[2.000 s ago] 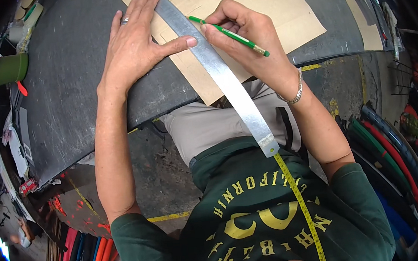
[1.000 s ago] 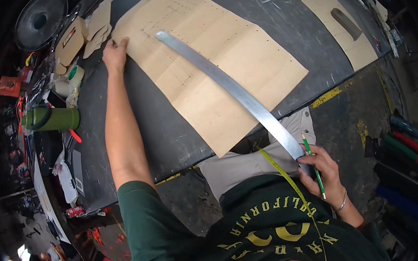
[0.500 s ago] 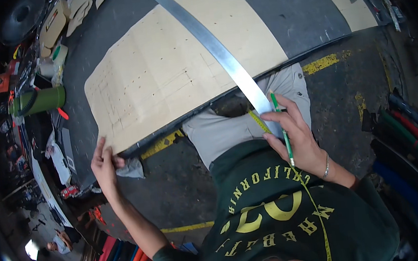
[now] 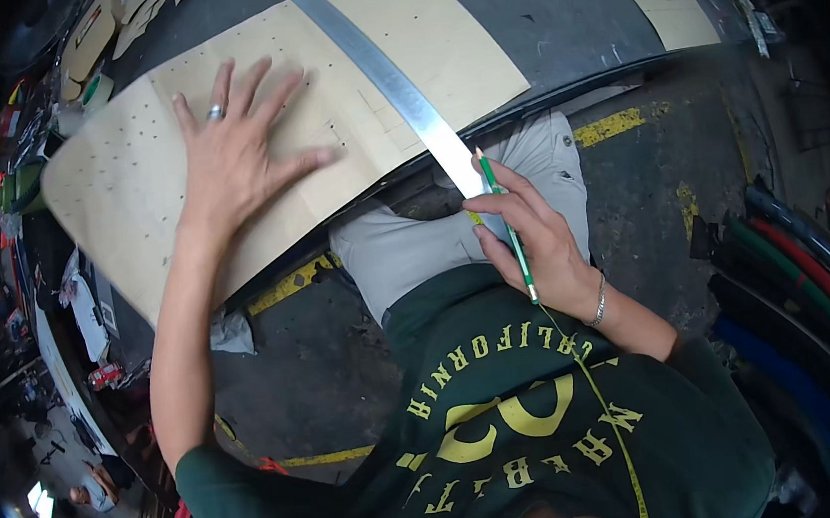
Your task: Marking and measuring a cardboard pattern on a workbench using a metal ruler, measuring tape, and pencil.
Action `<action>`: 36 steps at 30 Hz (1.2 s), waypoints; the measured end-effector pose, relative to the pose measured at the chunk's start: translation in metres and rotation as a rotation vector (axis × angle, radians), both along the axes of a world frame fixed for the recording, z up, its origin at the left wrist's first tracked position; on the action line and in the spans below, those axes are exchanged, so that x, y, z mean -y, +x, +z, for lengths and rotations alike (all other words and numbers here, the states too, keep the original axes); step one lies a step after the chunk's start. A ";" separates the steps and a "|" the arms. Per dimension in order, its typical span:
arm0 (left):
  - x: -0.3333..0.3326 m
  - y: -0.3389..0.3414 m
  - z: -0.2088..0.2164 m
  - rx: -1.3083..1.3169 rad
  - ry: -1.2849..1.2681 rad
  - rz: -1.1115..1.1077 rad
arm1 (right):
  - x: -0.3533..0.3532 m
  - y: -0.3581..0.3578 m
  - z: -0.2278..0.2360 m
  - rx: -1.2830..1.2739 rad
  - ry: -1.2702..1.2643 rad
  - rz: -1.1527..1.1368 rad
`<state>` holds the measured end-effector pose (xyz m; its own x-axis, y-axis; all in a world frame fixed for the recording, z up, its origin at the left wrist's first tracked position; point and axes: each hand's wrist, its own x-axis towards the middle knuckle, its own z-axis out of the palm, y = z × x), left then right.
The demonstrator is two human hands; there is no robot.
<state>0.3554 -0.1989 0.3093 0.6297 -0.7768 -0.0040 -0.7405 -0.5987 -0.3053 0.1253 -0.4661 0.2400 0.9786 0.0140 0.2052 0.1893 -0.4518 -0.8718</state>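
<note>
1. Right hand (image 4: 538, 242) pinches a green pencil (image 4: 509, 225) between thumb and fingers, point up, and at the same time bears on the near end of a long metal ruler (image 4: 388, 82).
2. Left hand (image 4: 235, 156) lies flat with fingers spread on a tan paper pattern (image 4: 128, 187); it grasps nothing and presses down only.
3. Pattern rests on a dark worktable (image 4: 552, 16); the part left of the pressing palm hangs past the table edge. Small dots and faint ruled lines show on it beside the palm.
4. Ruler runs diagonally away from the pencil grip, across the pattern toward the far side, to the right of the spread hand; its near end overhangs the table above the person's lap.
5. Judgement: the step in hand is positioning, with the sheet held and the straightedge being set, not marking.
6. Judgement: the next move calls for aligning the ruler to the marks, a steadying hand on it, and the pencil brought to its edge.
7. Yellow tape measure (image 4: 599, 401) hangs down the green shirt, below the pencil hand.
</note>
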 end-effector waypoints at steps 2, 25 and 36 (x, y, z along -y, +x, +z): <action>0.009 0.026 -0.037 -0.033 -0.180 0.177 | 0.002 -0.006 -0.004 0.021 -0.007 -0.024; 0.122 0.047 -0.037 -0.381 -0.219 0.129 | 0.043 0.037 0.005 0.132 -0.031 -0.114; 0.112 0.042 -0.067 -0.335 -0.321 0.113 | 0.062 0.084 -0.011 0.250 -0.005 -0.143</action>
